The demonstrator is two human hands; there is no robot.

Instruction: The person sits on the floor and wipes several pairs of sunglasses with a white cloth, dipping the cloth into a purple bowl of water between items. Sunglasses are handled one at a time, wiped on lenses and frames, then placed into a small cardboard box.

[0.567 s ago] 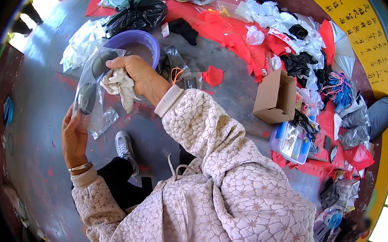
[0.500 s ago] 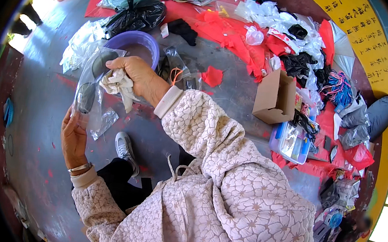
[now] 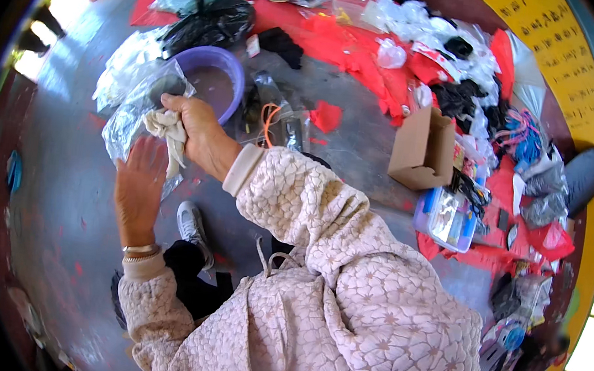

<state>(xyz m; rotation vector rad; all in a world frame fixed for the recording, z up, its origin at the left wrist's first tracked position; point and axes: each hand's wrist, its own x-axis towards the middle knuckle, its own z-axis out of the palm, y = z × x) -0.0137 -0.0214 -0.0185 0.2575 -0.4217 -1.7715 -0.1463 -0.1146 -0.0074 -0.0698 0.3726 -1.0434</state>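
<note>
My right hand (image 3: 200,132) is closed on a crumpled cream cloth (image 3: 167,127) and the top of a clear plastic bag (image 3: 126,133). A dark grey-green oval thing (image 3: 167,89) shows through the bag beside my right thumb; its kind is unclear. Below it, my left hand (image 3: 140,192) lies against the lower bag with its fingers stretched out, fingertips partly blurred. A purple basin (image 3: 232,86) with murky water stands just beyond my right hand. Beside the basin lie clear plastic packaging (image 3: 290,124) and an orange cord loop (image 3: 268,124).
A black plastic bag (image 3: 216,26) and white plastic bags (image 3: 124,61) lie by the basin. Red sheeting (image 3: 346,51) covers the far side. An open cardboard box (image 3: 415,150) and a clear plastic bin (image 3: 443,225) stand at right. My shoe (image 3: 192,224) is below my hands.
My left hand has shifted right and straightened its fingers over the lower bag. My right hand has moved slightly left with the cloth and bag. The bag is more crumpled.
</note>
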